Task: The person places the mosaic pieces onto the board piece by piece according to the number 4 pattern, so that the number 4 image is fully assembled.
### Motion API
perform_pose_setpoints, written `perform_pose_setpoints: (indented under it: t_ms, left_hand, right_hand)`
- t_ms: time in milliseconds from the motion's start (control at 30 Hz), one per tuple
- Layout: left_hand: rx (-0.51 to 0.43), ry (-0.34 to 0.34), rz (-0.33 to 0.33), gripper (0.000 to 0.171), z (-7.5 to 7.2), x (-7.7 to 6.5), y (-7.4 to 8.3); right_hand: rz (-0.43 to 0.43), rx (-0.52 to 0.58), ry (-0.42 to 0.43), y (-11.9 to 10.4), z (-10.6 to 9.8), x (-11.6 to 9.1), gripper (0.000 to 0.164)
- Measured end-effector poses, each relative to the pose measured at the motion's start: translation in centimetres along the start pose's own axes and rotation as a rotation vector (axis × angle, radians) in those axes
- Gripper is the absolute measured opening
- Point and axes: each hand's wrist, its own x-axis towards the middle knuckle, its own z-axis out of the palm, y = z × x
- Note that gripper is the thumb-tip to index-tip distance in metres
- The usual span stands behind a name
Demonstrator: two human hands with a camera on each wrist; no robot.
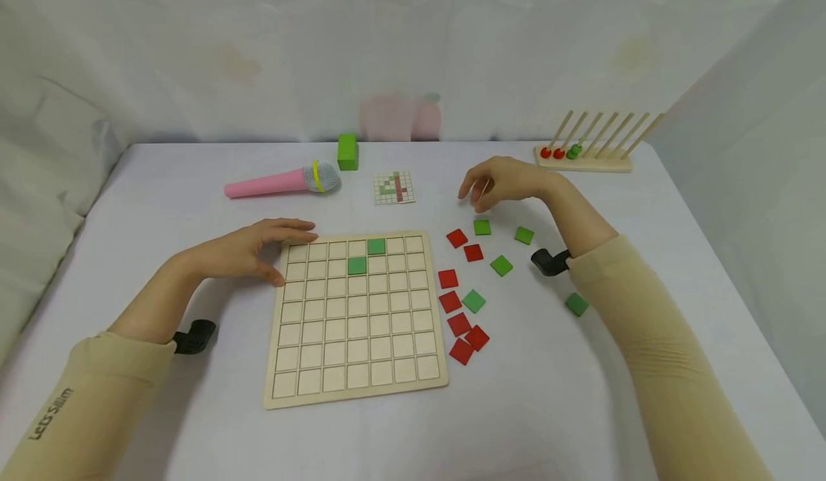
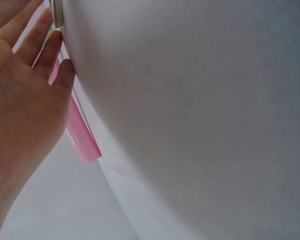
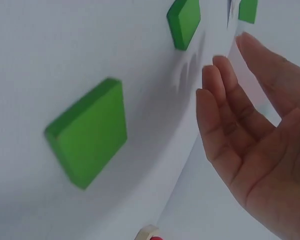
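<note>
A square wooden grid board (image 1: 355,316) lies on the white table, with two green tiles, one of them a green tile (image 1: 376,246) in its top row. My left hand (image 1: 254,248) rests at the board's upper left corner, fingers extended along the edge and thumb at its left side. Above the table, to the right of the board, hovers my right hand (image 1: 506,180) with loosely bent fingers and nothing in them. Nearest below it is a green tile (image 1: 482,227). In the right wrist view a green tile (image 3: 92,137) lies apart from the fingers.
Several red tiles, such as a red tile (image 1: 448,279), and more green ones lie right of the board. Behind it are a pink toy microphone (image 1: 271,183), a green block (image 1: 347,152) and a small pattern card (image 1: 393,188). A pegged bead stand (image 1: 596,163) stands back right.
</note>
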Motion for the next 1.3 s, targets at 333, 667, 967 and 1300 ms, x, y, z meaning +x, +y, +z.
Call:
perform_pose_setpoints:
  t_ms: [333,667,967,1300]
  left_hand:
    - [0.002,0.003,-0.002,0.073,0.1,0.0,-0.1]
    - [0.008,0.003,0.006,0.073,0.1,0.1,-0.3]
    - [0.004,0.005,0.003,0.074,0.0,0.1,-0.3]
    - [0.014,0.004,0.021,0.074,-0.1,-0.1,-0.2]
  right_hand:
    - [-0.014,0.107,-0.179,1.7,-0.2,-0.1,0.034]
    - [-0.048,0.066,-0.224,2.3,0.4,-0.1,0.040]
    - [-0.069,0.050,-0.207,2.3,0.8,0.2,0.039]
    - [-0.025,0.059,-0.184,2.4,1.1,0.4,0.033]
